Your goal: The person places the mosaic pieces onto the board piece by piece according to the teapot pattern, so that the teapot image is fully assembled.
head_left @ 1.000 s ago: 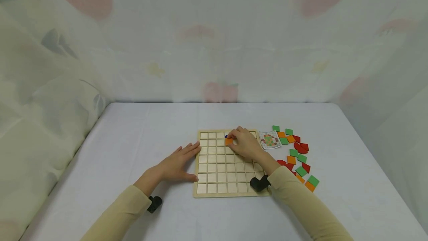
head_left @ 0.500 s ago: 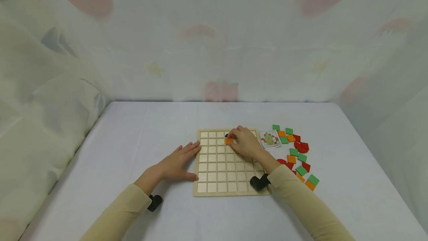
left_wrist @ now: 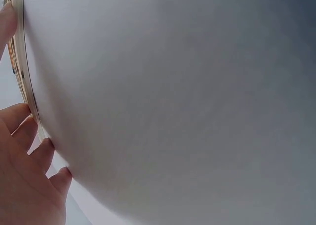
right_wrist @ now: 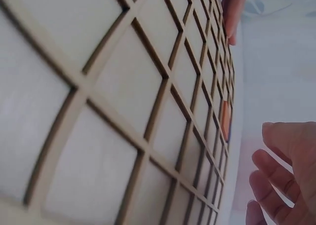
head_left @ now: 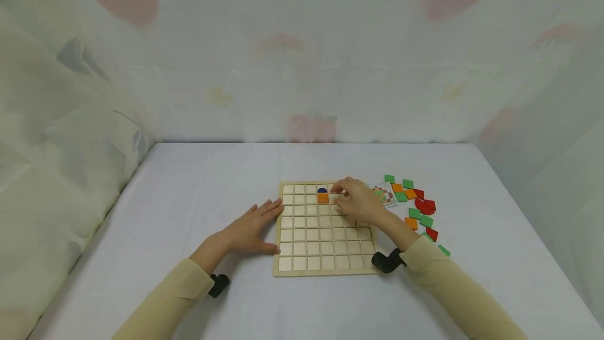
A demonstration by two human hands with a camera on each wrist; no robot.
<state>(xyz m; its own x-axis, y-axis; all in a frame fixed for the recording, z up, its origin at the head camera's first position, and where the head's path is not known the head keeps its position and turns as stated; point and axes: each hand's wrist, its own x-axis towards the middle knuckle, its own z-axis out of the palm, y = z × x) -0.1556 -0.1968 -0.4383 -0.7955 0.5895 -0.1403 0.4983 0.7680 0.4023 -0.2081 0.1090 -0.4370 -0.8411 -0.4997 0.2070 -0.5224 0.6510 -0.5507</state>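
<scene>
A wooden grid board [head_left: 313, 250] lies on the white table. In its upper rows sit a blue rounded piece [head_left: 322, 190] and, just below that, an orange square tile [head_left: 323, 198]. My left hand [head_left: 250, 231] is spread at the board's left edge, fingertips and thumb touching the frame; the left wrist view shows those fingers [left_wrist: 42, 153] along the rim. Over the board's upper right hovers my right hand [head_left: 360, 202], fingers loosely bent with nothing between them. The right wrist view shows this hand [right_wrist: 291, 170] apart from the grid, thumb and fingers separated.
Right of the board lies a printed pattern card [head_left: 389, 195], partly covered by my right hand. Beyond it are scattered green squares [head_left: 408, 183], orange squares [head_left: 411, 223] and red curved pieces [head_left: 424, 206]. My right sleeve [head_left: 448, 282] covers some tiles.
My right hand has let go of the orange tile and moved right, uncovering the blue piece and covering part of the card. The left hand stays at the board's edge.
</scene>
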